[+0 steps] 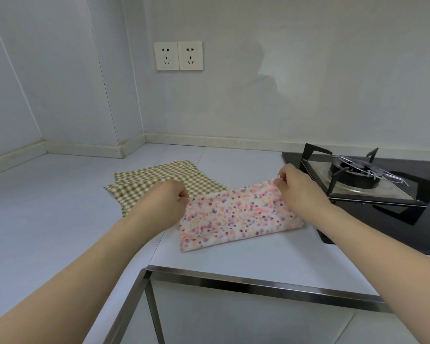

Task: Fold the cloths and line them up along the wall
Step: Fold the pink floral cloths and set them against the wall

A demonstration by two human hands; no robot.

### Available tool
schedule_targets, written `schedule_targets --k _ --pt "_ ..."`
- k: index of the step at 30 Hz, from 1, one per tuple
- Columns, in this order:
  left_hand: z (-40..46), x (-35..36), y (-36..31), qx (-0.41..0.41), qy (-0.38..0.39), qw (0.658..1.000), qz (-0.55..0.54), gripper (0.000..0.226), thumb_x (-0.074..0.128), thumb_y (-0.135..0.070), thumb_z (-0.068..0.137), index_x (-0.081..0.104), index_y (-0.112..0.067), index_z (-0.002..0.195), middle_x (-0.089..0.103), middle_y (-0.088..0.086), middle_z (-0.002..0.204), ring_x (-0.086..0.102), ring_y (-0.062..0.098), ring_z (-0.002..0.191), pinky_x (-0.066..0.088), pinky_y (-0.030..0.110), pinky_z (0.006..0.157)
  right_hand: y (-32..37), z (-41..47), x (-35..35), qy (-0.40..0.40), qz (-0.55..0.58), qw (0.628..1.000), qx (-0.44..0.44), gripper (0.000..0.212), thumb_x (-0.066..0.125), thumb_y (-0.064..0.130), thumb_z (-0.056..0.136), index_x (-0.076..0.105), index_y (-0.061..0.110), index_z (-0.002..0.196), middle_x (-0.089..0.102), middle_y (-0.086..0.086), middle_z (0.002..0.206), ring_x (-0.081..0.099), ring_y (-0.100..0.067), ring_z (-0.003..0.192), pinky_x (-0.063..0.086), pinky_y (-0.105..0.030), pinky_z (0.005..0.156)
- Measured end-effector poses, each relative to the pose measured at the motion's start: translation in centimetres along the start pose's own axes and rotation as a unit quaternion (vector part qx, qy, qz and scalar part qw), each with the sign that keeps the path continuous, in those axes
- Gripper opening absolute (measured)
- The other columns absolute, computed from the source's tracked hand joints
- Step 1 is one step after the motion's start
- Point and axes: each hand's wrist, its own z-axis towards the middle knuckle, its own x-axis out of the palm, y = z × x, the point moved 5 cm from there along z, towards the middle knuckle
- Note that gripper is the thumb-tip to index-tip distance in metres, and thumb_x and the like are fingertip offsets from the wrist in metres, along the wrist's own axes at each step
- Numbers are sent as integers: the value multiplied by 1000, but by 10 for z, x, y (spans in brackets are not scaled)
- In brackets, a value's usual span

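A white cloth with pink and purple dots point(236, 217) lies folded in half on the pale counter point(60, 219), its fold toward me. My left hand point(166, 197) pinches its far left corner. My right hand point(298, 187) pinches its far right corner, lifted slightly off the counter. A green-and-cream checked cloth point(159, 180) lies flat behind and to the left, partly under my left hand and the dotted cloth. The back wall point(258, 95) stands beyond both cloths.
A black gas hob with a burner and pan support point(358, 175) sits close on the right, touching distance from my right hand. Two wall sockets point(178, 55) are above. The counter's metal edge point(258, 279) runs in front of me. A side wall corner point(119, 145) juts at left.
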Motion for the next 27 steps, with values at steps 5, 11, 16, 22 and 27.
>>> schedule_targets --k 5,11,16,22,27 --pt "12 19 -27 125 -79 983 108 26 54 -25 88 63 -21 111 62 -5 111 53 19 103 43 33 91 1 6 21 -3 -52 998 -23 16 39 28 102 44 14 103 52 -3 96 54 -30 80 45 -40 70" --pt "12 79 -62 255 2 966 -46 25 51 -19 96 62 -19 119 56 -3 119 47 15 112 37 30 101 -6 0 32 8 -57 998 -30 14 38 28 102 43 15 104 52 -1 96 55 -29 78 47 -42 71" --pt "13 96 -49 194 87 977 -7 49 45 -53 94 41 -34 139 35 -12 145 26 10 135 19 32 114 -19 3 32 16 -54 998 6 11 38 25 102 42 15 105 53 -1 94 55 -31 78 48 -43 72" --pt "5 99 -51 180 103 977 45 64 32 -67 91 23 -39 149 16 -12 157 8 8 144 5 33 119 0 -1 25 -58 -137 988 -44 29 55 8 87 48 10 116 45 -12 117 48 -33 102 39 -41 85" --pt "3 97 -45 149 118 980 53 84 33 -74 87 15 -26 154 7 -10 161 1 8 146 3 34 120 13 -39 61 123 -124 983 -53 50 29 42 101 30 20 145 27 -7 149 23 -26 138 18 -37 114"
